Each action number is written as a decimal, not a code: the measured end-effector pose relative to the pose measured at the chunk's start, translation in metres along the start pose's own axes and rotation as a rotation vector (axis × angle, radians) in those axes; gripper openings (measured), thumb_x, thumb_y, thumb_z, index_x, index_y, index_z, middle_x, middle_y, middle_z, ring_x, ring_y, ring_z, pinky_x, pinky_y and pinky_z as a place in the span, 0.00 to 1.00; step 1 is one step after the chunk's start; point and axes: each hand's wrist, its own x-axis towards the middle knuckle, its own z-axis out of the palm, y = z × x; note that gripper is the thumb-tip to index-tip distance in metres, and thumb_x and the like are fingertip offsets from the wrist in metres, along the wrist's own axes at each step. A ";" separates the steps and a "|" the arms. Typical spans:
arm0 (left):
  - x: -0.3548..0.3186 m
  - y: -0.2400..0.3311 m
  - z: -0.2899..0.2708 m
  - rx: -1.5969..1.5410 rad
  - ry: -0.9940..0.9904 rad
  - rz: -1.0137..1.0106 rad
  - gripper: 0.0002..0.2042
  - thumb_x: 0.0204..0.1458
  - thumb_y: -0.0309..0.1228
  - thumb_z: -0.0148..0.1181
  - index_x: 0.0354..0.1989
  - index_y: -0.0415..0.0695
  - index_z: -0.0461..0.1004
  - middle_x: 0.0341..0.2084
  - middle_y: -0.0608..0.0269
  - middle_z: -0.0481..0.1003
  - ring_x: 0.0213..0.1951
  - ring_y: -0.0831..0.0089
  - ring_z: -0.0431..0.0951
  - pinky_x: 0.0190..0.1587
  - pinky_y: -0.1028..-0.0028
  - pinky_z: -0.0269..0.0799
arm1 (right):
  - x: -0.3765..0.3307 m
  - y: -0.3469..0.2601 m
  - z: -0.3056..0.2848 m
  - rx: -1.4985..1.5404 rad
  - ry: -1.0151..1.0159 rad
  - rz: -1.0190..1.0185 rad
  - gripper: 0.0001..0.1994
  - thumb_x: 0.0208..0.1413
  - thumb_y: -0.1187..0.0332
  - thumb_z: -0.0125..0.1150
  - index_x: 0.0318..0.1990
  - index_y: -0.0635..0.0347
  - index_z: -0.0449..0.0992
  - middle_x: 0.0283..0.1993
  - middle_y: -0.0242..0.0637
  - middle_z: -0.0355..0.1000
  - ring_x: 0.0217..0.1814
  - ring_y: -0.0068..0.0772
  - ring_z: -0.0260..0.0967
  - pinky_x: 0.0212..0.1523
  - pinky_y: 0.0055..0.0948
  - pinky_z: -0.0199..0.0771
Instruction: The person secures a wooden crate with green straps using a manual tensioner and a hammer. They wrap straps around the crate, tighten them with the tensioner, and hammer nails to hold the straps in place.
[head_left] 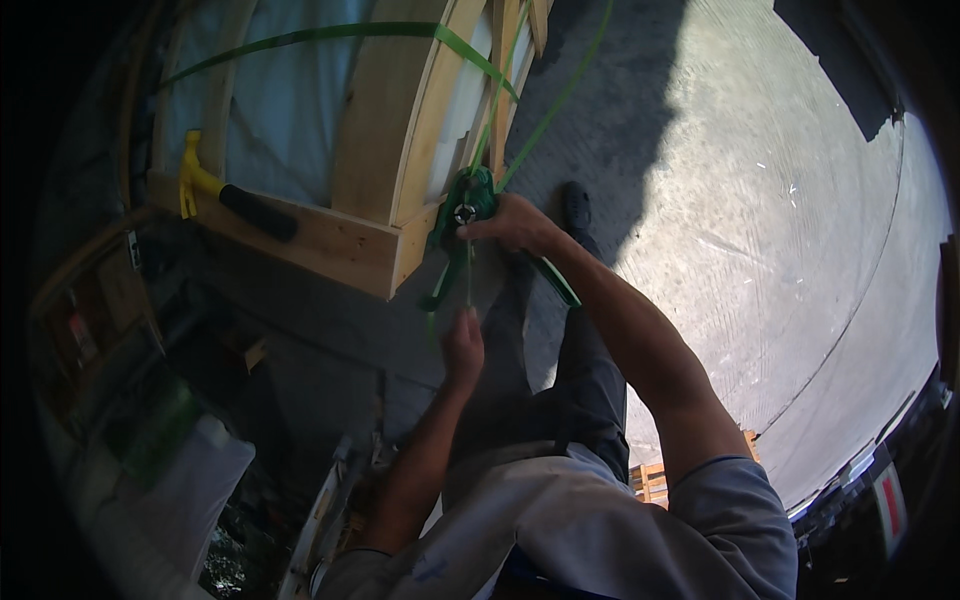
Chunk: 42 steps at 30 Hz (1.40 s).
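Head view: right grip closed on the green strapping tool, just beside the crate corner. Left grip, below it, looks fisted on the thin strap tail. Green strap runs up from the right grip; wooden crate and hammer to its left. Tip: steady the tool, pull the tail in line, no twist.

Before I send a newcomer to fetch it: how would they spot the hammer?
Find the wooden crate, upper left. Across its near edge board lies the hammer. Its yellow head and black grip set it apart from that pale board.
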 end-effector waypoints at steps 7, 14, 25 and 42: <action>0.002 -0.008 -0.001 -0.010 -0.002 0.005 0.06 0.61 0.28 0.49 0.34 0.39 0.68 0.22 0.46 0.72 0.28 0.48 0.76 0.26 0.59 0.67 | 0.005 0.004 0.000 -0.045 0.032 0.036 0.21 0.38 0.55 0.73 0.34 0.63 0.81 0.30 0.33 0.76 0.34 0.28 0.72 0.40 0.30 0.69; 0.013 -0.013 -0.003 -0.102 -0.165 -0.167 0.12 0.62 0.36 0.48 0.38 0.39 0.70 0.22 0.52 0.72 0.28 0.56 0.76 0.29 0.62 0.68 | 0.007 0.010 -0.001 -0.159 0.027 -0.040 0.24 0.40 0.52 0.70 0.40 0.62 0.79 0.34 0.37 0.76 0.32 0.27 0.72 0.34 0.28 0.70; 0.081 0.013 -0.017 0.236 -0.034 -0.053 0.19 0.51 0.41 0.61 0.44 0.38 0.72 0.32 0.45 0.75 0.37 0.50 0.77 0.40 0.57 0.71 | 0.006 0.015 0.000 -0.222 0.088 -0.104 0.26 0.38 0.48 0.70 0.38 0.63 0.79 0.33 0.42 0.76 0.38 0.35 0.74 0.41 0.34 0.70; 0.092 -0.043 0.021 -0.102 -0.184 -0.151 0.20 0.55 0.45 0.57 0.35 0.34 0.75 0.26 0.45 0.76 0.35 0.47 0.78 0.34 0.60 0.70 | -0.029 0.095 0.046 -0.381 0.376 0.052 0.28 0.50 0.52 0.61 0.51 0.65 0.67 0.39 0.51 0.75 0.44 0.53 0.73 0.41 0.44 0.71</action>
